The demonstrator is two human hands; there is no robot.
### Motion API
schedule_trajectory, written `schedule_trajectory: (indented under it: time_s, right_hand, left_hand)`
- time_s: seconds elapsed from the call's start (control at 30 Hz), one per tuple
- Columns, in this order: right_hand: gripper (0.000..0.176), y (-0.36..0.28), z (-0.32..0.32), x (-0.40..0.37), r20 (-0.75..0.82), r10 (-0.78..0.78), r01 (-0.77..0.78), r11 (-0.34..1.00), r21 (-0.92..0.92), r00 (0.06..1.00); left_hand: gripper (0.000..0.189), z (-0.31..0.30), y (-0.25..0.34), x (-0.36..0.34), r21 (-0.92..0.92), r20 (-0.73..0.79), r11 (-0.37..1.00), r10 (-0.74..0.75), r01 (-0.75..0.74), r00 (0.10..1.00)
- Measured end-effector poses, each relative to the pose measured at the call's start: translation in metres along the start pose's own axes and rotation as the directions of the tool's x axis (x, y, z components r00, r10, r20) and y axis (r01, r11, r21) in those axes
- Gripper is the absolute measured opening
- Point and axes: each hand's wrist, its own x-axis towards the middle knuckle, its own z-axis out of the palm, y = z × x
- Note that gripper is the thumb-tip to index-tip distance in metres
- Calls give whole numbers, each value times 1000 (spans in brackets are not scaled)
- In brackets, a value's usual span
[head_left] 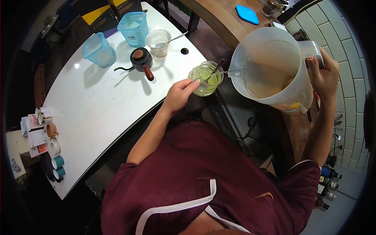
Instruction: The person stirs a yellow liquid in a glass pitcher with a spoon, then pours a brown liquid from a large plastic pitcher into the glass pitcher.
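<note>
My left hand (178, 95) is closed around a small clear glass (204, 91) with pale green contents, held near the table's right edge. A spoon (219, 65) leans in the glass, its dark handle sticking out over the rim. On the right, my right hand (327, 74) grips the handle of a large translucent plastic pitcher (270, 43). The pitcher is tilted toward the glass, and a clear stream of water (228, 73) runs from its spout to the glass. Inside the pitcher a brownish tint shows; colored printing marks its lower side.
On the white table (98, 113) stand two light blue plastic containers (100, 53), a black kettle (141, 58) with a wooden handle, and a clear cup (158, 44) with a spoon. Several mugs (55, 147) line the left edge. A blue lid (247, 14) lies on the wooden counter (215, 15).
</note>
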Motion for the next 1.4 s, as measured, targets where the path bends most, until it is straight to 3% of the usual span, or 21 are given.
schedule_trajectory:
  time_s: [0.43,1.4]
  right_hand:
    - [29,1,3,1,14,15,-15,1000,6,1000]
    - [29,1,7,8,-3,-24,24,999,-22,1000]
  left_hand:
    - [27,-5,5,-13,62,-85,998,3,2,996]
    - [26,-6,8,-13,12,-100,1000,20,-18,995]
